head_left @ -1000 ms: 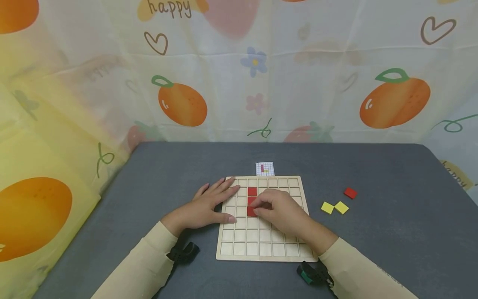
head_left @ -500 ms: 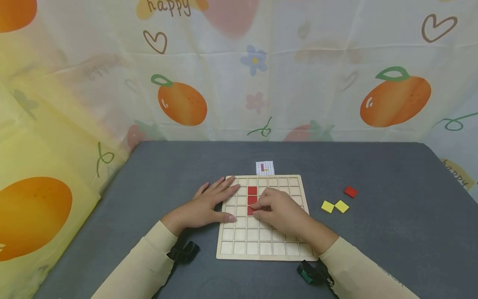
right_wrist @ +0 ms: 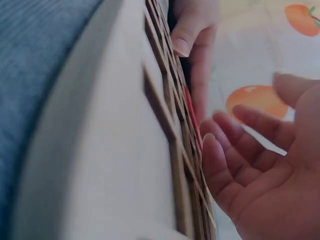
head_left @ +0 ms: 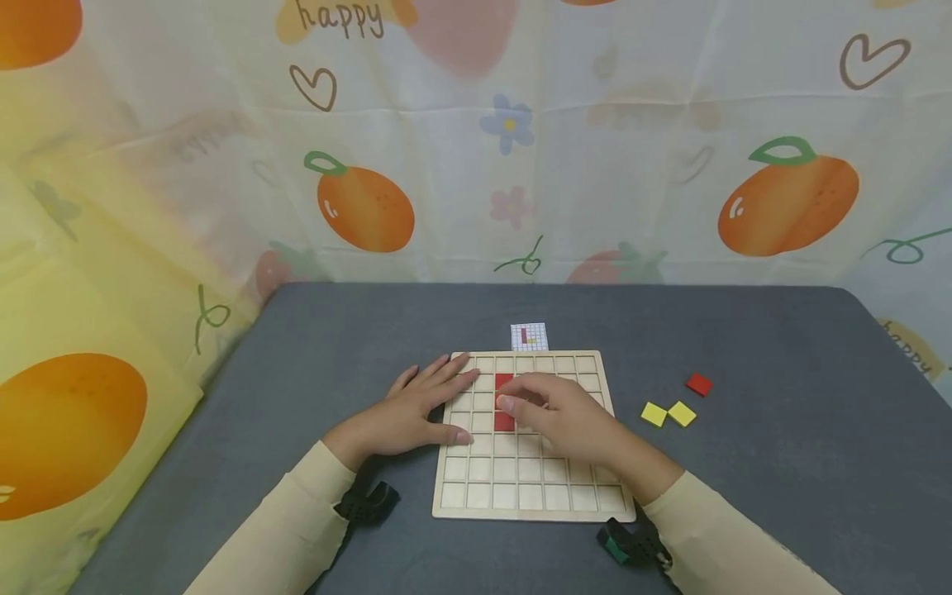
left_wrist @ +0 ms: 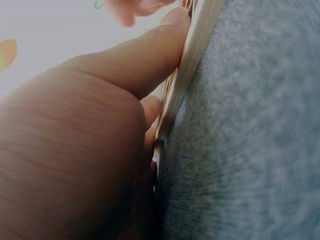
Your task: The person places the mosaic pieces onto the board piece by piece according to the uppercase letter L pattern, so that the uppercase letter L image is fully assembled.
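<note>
A wooden grid board (head_left: 506, 511) lies on the dark table, with a column of red square tiles (head_left: 504, 421) set in its cells. Spread over the board's left edge is my left hand (head_left: 405, 417), its fingers straight and thumb resting on the frame. My right hand (head_left: 573, 417) hovers over the board beside the red column, covering part of it in the head view. In the right wrist view its fingers (right_wrist: 216, 157) are loosely bent, with nothing between them and the thumb apart. The fingertips are close to the red tiles there.
Two yellow tiles (head_left: 654, 415) and a loose red tile (head_left: 699, 384) lie on the table right of the board. A small printed card (head_left: 529, 336) with a coloured grid pattern touches the board's far edge. A patterned cloth (head_left: 461, 198) hangs behind the table.
My right hand has lifted off the nearest red tile and shifted slightly away from me, leaving more of that tile showing. The left hand holds its place.
</note>
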The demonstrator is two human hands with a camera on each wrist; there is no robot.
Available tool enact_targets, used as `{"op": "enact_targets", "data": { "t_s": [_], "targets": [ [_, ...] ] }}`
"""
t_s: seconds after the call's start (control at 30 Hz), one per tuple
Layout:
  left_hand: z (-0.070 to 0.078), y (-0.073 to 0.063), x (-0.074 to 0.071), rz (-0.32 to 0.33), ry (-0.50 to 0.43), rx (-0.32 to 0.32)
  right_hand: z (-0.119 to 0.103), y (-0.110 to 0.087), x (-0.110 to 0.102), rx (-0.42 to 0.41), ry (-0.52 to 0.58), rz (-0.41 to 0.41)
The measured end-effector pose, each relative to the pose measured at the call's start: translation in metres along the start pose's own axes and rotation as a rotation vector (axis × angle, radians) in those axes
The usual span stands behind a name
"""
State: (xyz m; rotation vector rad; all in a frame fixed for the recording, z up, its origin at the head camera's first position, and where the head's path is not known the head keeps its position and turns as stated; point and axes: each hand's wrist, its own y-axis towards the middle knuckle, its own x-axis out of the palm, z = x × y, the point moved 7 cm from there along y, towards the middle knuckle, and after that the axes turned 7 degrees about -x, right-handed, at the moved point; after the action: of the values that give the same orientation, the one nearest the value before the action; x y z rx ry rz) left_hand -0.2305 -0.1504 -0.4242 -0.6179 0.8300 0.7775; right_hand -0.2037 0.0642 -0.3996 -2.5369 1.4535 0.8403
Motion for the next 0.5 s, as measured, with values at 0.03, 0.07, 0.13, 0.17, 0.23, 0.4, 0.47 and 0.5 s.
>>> {"op": "enact_targets", "data": {
  "t_s": [0.03,0.07,0.13,0.17,0.23,0.4,0.47,0.5],
  "targets": [
    [0.000,0.000,0.000,-0.002,-0.001,-0.001,-0.001,-0.001,-0.002,-0.004,0.035,0.002],
    [0.000,0.000,0.000,-0.003,-0.002,-0.003,-0.002,-0.001,-0.004,-0.002,0.067,0.003],
    [0.000,0.000,0.000,-0.004,-0.003,-0.009,-0.004,-0.001,-0.008,-0.006,0.140,0.008],
    [0.000,0.000,0.000,-0.005,-0.001,-0.011,-0.005,-0.002,-0.011,-0.003,0.171,0.012],
    [0.000,0.000,0.000,-0.005,0.003,-0.014,-0.008,-0.003,-0.016,-0.008,0.221,0.015],
    [0.001,-0.001,0.000,-0.002,0.004,-0.006,-0.013,-0.006,-0.035,-0.059,0.263,0.035],
    [0.001,-0.001,0.000,-0.001,-0.001,-0.002,-0.014,-0.009,-0.044,-0.083,0.263,0.049],
    [0.001,-0.001,0.000,-0.001,-0.003,0.001,-0.014,-0.011,-0.048,-0.095,0.263,0.056]
  ]
}}
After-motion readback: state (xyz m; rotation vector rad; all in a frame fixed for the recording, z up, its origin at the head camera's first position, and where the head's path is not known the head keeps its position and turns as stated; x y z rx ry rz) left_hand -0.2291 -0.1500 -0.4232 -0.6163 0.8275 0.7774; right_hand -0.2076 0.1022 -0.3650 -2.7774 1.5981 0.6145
